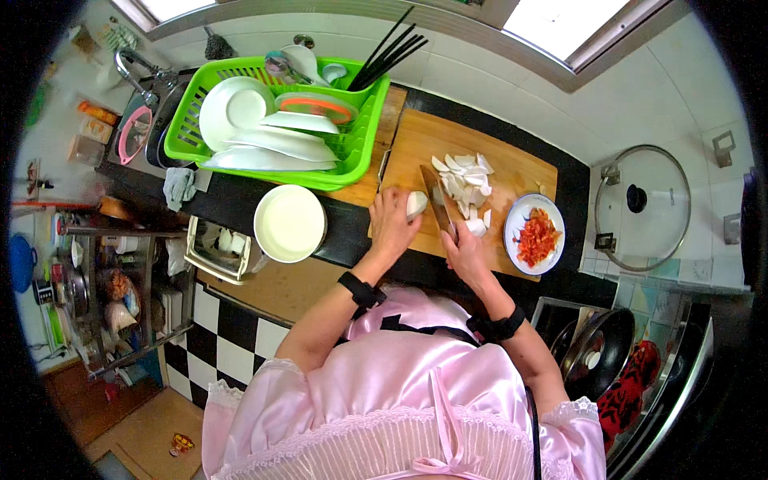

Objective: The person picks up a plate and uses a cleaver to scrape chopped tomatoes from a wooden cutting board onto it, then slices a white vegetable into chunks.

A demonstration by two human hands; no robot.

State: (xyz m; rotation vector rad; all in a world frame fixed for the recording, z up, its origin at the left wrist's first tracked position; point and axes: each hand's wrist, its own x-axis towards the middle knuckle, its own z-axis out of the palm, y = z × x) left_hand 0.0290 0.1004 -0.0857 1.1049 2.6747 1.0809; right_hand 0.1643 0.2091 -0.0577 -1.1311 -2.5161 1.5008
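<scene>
On the wooden cutting board [401, 157], my left hand [390, 222] grips a pale peeled vegetable [416, 205], its cut face towards the knife. My right hand [468, 252] is closed around the handle of a kitchen knife [437, 198]. The blade stands on edge over the board, apart from the piece in my left hand. Just right of the blade lies a heap of white cut chunks [471, 180]. One larger white chunk [476, 227] rests beside my right fingers. A white bowl of chopped red pieces [538, 237], perhaps tomato, sits at the board's right end.
A green dish rack [365, 157] with white dishes and black chopsticks stands left of the board. In front of it is a white bowl of pale liquid [290, 223]. A glass lid [643, 207] hangs on the right wall, above a black pan [618, 342]. The sink faucet [137, 75] is far left.
</scene>
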